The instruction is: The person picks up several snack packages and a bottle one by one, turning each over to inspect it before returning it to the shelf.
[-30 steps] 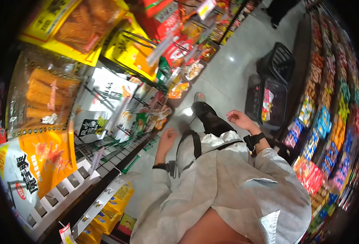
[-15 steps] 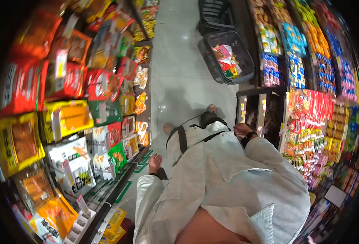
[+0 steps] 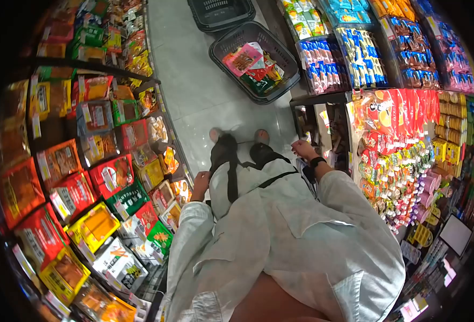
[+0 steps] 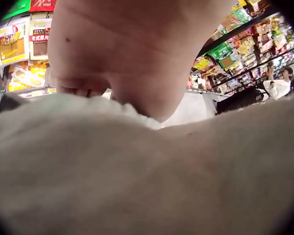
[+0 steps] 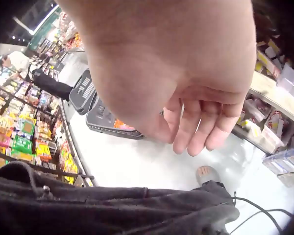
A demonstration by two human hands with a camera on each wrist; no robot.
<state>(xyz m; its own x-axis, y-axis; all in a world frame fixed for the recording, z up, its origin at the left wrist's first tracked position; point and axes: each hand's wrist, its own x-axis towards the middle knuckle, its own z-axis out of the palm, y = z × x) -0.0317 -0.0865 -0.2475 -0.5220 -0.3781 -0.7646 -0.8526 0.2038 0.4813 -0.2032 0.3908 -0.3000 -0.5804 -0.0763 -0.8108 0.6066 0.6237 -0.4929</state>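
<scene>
My left hand (image 3: 200, 185) hangs beside my left hip, near the snack shelves; in the left wrist view the palm side of that hand (image 4: 122, 54) fills the top, with its fingers mostly hidden behind the sleeve. To the right of my body, my right hand (image 3: 304, 150) is held low in front of a shelf end. Seen from the right wrist, this hand (image 5: 171, 83) has loosely bent fingers (image 5: 198, 129) and nothing in them. A dark basket (image 3: 254, 61) holding several snack packs stands on the floor ahead of my feet.
A second basket (image 3: 221, 13) stands just beyond the first. Bagged snacks (image 3: 95, 225) fill the left shelves, and wrapped sweets (image 3: 360, 56) fill the bins on the right. Red packs (image 3: 395, 115) hang at the right. A person (image 4: 277, 87) appears farther off.
The view has turned so the baskets lie straight ahead and closer. My feet are now side by side. Both hands stay low and hold nothing that I can see.
</scene>
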